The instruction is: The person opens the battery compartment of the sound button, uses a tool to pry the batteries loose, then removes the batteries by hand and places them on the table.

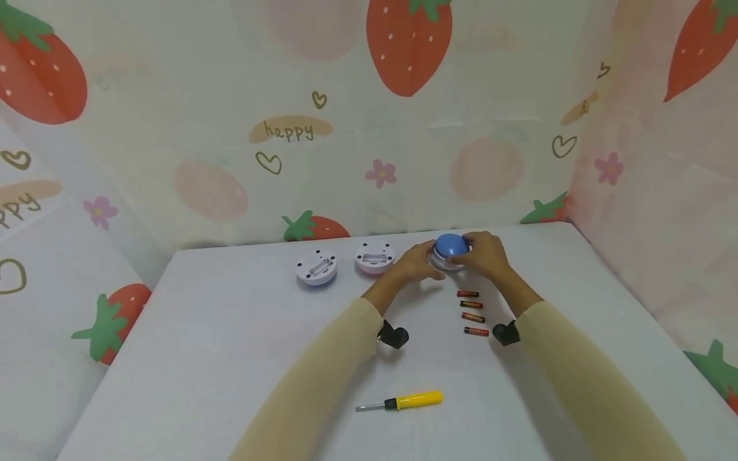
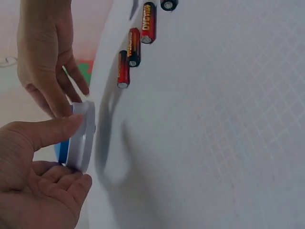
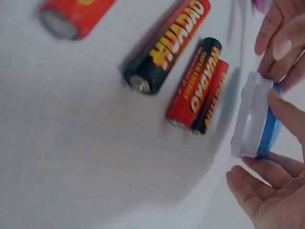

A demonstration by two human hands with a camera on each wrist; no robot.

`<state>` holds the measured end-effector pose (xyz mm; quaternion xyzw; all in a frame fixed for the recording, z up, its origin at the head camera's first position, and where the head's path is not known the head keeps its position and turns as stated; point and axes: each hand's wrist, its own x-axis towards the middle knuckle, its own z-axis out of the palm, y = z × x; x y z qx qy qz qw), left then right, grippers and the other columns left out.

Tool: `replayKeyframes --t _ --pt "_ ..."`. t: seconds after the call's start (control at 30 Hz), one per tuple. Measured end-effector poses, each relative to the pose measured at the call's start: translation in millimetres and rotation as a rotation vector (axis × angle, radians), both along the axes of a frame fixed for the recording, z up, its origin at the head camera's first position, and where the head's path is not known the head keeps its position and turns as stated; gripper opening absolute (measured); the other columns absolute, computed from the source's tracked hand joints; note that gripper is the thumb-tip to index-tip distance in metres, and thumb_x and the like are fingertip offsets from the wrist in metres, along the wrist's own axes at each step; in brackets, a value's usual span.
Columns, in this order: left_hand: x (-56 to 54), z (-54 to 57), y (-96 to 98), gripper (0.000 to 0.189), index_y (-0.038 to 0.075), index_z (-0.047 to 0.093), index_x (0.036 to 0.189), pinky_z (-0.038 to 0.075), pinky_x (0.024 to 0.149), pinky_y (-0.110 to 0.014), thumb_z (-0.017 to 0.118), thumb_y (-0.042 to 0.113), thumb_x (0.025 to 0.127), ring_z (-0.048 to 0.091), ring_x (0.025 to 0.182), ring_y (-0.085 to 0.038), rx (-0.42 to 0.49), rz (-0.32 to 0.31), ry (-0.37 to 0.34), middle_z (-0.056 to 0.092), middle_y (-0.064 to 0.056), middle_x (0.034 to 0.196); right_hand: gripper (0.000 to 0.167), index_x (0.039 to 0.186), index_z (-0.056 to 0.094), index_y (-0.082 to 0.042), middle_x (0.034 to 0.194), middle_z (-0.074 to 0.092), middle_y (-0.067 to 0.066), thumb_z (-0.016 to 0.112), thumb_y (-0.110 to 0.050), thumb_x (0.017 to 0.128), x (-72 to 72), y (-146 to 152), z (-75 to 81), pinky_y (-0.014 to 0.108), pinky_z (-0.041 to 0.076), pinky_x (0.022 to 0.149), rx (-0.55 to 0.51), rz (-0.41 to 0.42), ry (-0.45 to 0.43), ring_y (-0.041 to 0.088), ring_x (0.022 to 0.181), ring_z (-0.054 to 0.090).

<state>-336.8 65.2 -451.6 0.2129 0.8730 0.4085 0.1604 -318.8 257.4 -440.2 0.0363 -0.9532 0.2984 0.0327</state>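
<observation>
We pinch the round button [image 1: 451, 245] in our right hand [image 1: 487, 253]; our left hand [image 1: 415, 262] meets its side, though whether that one truly grips, we cannot tell. The button is near the table's [image 1: 219, 358] far edge. We steady it best by its pale base [image 3: 252, 112], sparing the blue dome [image 3: 272, 128]. Both look like smooth plastic. Nearer us lie slim, glossy batteries [image 1: 471, 305] and a yellow-handled screwdriver [image 1: 419, 400].

Smooth plastic was seen in the blue dome [image 1: 451, 245] and white base [image 3: 250, 117]. The metal-ended batteries [image 2: 148, 23] were wrapped glossily. The screwdriver [image 1: 399, 403] was formed of a metal shaft [image 1: 371, 406] and shiny plastic handle [image 1: 421, 399]. The sleeves [image 1: 323, 365] were made of matt cloth.
</observation>
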Motion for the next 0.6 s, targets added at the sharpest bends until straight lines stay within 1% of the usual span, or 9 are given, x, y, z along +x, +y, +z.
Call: replayKeyframes --t 0.07,0.13,0.27,0.3,0.33,0.47,0.53,0.6 --pt "5.8 4.0 -3.1 0.093 0.005 0.028 0.159 0.026 0.122 -0.037 0.082 0.017 0.085 0.032 0.15 -0.025 -0.014 0.001 0.024 0.036 -0.012 0.161 0.071 0.135 0.056 0.012 0.133 0.06 0.03 0.084 -0.028 0.084 4.5 1 4.8 0.056 0.047 0.104 -0.023 0.017 -0.003 0.047 0.125 0.056" --pt "12.1 7.2 -6.4 0.094 0.005 0.028 0.16 0.028 0.121 -0.037 0.083 0.015 0.084 0.035 0.148 -0.025 -0.012 -0.01 0.049 0.039 -0.011 0.16 0.073 0.136 0.055 0.013 0.134 0.059 0.031 0.084 -0.028 0.084 9.5 1 10.6 0.056 0.047 0.105 -0.057 0.028 -0.023 0.047 0.126 0.055" --pt "26.5 11.6 -15.4 0.093 0.009 0.03 0.16 0.031 0.12 -0.036 0.083 0.01 0.083 0.04 0.145 -0.023 -0.02 -0.019 0.108 0.042 -0.01 0.158 0.074 0.138 0.052 0.014 0.137 0.056 0.032 0.083 -0.028 0.086 22.0 -2 21.5 0.055 0.046 0.106 -0.135 0.057 -0.106 0.048 0.128 0.053" --pt "30.5 12.6 -18.4 0.092 0.01 0.031 0.16 0.029 0.121 -0.037 0.082 0.009 0.084 0.04 0.145 -0.023 -0.025 -0.022 0.12 0.043 -0.009 0.157 0.074 0.139 0.051 0.014 0.138 0.055 0.032 0.083 -0.028 0.086 25.6 -3 23.3 0.055 0.046 0.106 -0.154 0.065 -0.125 0.048 0.129 0.053" --pt "34.6 13.3 -21.4 0.09 0.011 0.032 0.159 0.031 0.12 -0.038 0.082 0.008 0.084 0.042 0.144 -0.023 -0.024 -0.023 0.134 0.044 -0.009 0.156 0.075 0.14 0.05 0.013 0.14 0.054 0.031 0.083 -0.028 0.086 29.5 -4 25.2 0.055 0.046 0.106 -0.17 0.073 -0.139 0.048 0.13 0.052" --pt "49.5 16.6 -31.9 0.085 0.011 0.039 0.157 0.041 0.114 -0.037 0.082 0.007 0.084 0.05 0.138 -0.023 -0.02 -0.037 0.217 0.05 -0.01 0.151 0.076 0.143 0.048 0.012 0.146 0.049 0.03 0.082 -0.027 0.087 45.3 -9 29.5 0.053 0.047 0.105 -0.227 0.08 -0.162 0.047 0.131 0.052" --pt "56.9 18.5 -36.3 0.083 0.011 0.04 0.156 0.045 0.11 -0.036 0.083 0.007 0.084 0.053 0.135 -0.023 -0.023 -0.033 0.264 0.052 -0.01 0.149 0.076 0.144 0.047 0.011 0.146 0.049 0.03 0.082 -0.027 0.088 53.2 -13 31.8 0.052 0.048 0.104 -0.258 0.078 -0.176 0.047 0.131 0.052" --pt "65.1 21.0 -40.6 0.081 0.012 0.042 0.155 0.043 0.112 -0.036 0.083 0.009 0.085 0.055 0.133 -0.022 -0.056 -0.023 0.307 0.055 -0.008 0.148 0.077 0.144 0.047 0.01 0.146 0.049 0.03 0.082 -0.028 0.088 59.9 -16 33.5 0.051 0.05 0.102 -0.293 0.079 -0.199 0.046 0.13 0.053"
